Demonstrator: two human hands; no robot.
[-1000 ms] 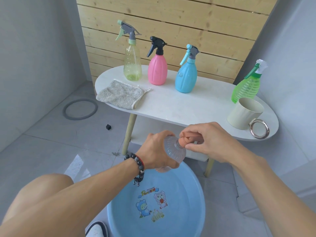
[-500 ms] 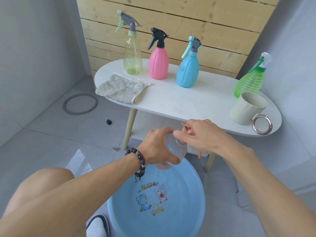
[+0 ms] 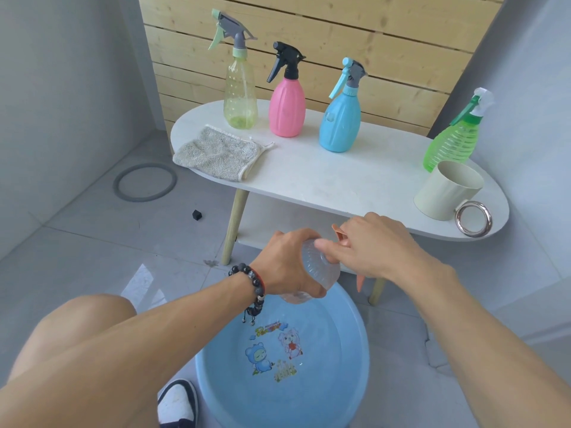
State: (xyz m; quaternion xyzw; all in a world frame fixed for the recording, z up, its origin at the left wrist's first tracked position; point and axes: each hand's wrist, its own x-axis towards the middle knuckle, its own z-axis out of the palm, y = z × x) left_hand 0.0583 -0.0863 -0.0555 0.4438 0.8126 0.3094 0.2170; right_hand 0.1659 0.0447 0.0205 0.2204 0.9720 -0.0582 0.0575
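Clear bottle (image 3: 321, 268) over basin rim (image 3: 367, 353), near table edge (image 3: 293, 201); left fingers (image 3: 293, 235) around it, right fingers (image 3: 349, 230) tight around sprayer (image 3: 339, 232)

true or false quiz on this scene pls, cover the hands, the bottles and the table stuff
1. The left hand grips the clear bottle. True.
2. The right hand rests flat on the table. False: it holds the orange spray head at the clear bottle's neck.
3. The clear bottle is held over the blue basin. True.
4. The pink spray bottle lies on its side. False: it stands upright on the table.
5. The cloth lies on the table's left end. True.
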